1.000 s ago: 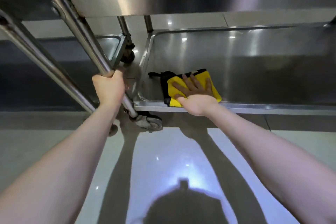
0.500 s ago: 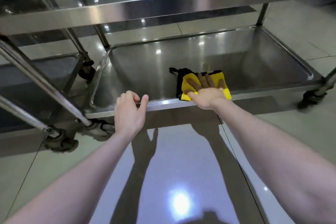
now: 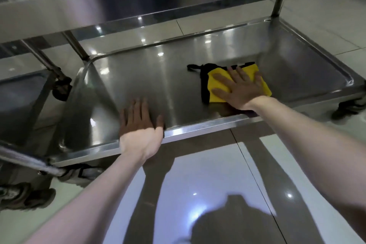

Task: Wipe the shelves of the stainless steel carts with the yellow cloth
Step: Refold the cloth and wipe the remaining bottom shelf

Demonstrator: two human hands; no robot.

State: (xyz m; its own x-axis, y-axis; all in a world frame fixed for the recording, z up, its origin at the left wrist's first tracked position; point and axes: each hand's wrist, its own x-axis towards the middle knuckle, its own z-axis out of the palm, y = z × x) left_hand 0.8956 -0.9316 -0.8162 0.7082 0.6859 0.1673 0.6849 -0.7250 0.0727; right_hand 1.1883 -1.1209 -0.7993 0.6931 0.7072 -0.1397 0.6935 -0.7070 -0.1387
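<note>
Where the view begins, nearest the camera, a person's dark shadow (image 3: 227,222) lies on the glossy tile floor (image 3: 208,164) in front of the cart's bottom shelf (image 3: 158,85), cut off by the lower edge. Both bare forearms reach up from there toward that shelf, and the hands are well apart.

The left hand (image 3: 139,124) lies flat across the shelf's front rim (image 3: 198,126), left of its middle. Its fingers are straight and close together on the steel and hold nothing. The right hand (image 3: 240,90) rests further in and to the right, its fingers spread and pressing flat on the yellow cloth (image 3: 213,84). This cloth lies on the shelf just behind the front rim, right of the middle. The hand hides most of its centre. A black layer shows along its left side, with a thin black loop (image 3: 193,67) trailing left.

At the shelf's right front corner a wheel (image 3: 346,109) is mostly hidden behind the rim. At its left front corner another wheel (image 3: 79,172) is blurred under a slanting bar (image 3: 25,161). Left of the shelf, a second cart (image 3: 23,101) is cut off by the picture's edge.

Above the bottom shelf, the upper shelf (image 3: 99,5) spans the top and blocks what lies behind. A post (image 3: 278,0) rises from the far right corner.
</note>
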